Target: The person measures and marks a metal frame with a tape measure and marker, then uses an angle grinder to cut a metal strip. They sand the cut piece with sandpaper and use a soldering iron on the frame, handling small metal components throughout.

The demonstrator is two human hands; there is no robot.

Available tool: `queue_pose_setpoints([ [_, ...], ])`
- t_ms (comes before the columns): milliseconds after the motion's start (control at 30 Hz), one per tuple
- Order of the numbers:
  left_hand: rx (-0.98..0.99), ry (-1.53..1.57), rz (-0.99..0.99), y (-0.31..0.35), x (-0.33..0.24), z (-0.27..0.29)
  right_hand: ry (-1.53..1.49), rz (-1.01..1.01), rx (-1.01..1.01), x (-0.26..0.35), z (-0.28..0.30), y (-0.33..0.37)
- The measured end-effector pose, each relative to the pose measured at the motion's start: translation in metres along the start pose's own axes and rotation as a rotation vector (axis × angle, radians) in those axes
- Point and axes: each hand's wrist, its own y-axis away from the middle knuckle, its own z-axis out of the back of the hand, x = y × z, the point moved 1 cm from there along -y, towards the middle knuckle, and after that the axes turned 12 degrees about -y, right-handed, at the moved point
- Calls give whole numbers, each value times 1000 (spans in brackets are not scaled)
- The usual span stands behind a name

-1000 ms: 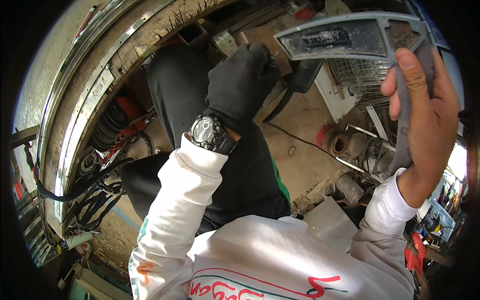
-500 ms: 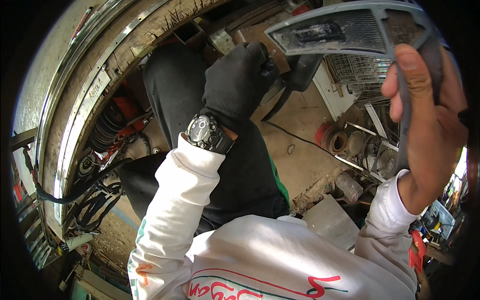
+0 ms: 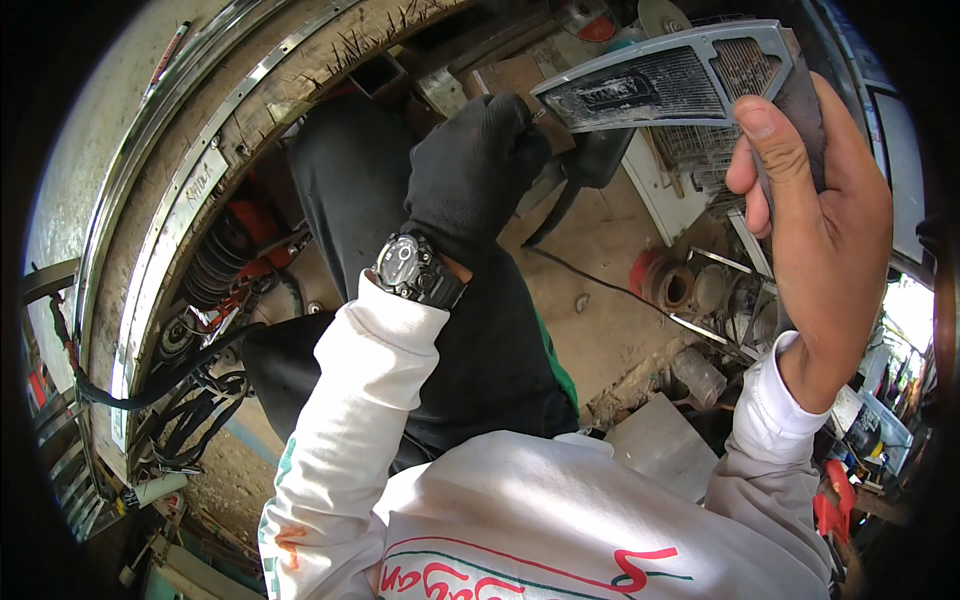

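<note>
My left hand (image 3: 470,165), in a black glove, is closed in a fist over my dark-trousered leg. A small metal bit (image 3: 541,112) shows at its knuckles; what the fingers hold is hidden. My bare right hand (image 3: 825,195) is raised at the upper right, its thumb pressed over a dark flat strip. This belongs to a grey-framed ribbed piece (image 3: 650,90), slightly curved, with dark ridged panels; its kind I cannot tell. The piece's pointed left end appears close to my gloved fist in the picture. Below that end is a black object (image 3: 606,160) with a black cable.
A worn wooden edge with metal strips (image 3: 160,240) curves along the left. Black cables (image 3: 200,405) and a coil spring (image 3: 215,262) lie beside my leg. At right are a red round metal part (image 3: 665,275), wire mesh (image 3: 690,150) and a grey flat plate (image 3: 660,445).
My right hand has moved left and slightly down. The grey ribbed piece has turned, and its hand-held end is lower. My left fist has barely moved.
</note>
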Motion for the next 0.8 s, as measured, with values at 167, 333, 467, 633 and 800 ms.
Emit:
queue_pose_setpoints([
  [167,7,4,-10,-2,-1,1,-52,-2,-55,1,5,3],
  [333,19,39,-4,-1,1,1,-46,-71,20,10,-1,2],
  [467,-29,257,42,-1,4,17,-176,3,-19,14,0,-6],
  [633,-26,1090,362,34,26,99,-419,94,-12,60,-16,-33],
  [800,-209,1020,446,98,68,190,-647,184,243,123,-87,-121],
])
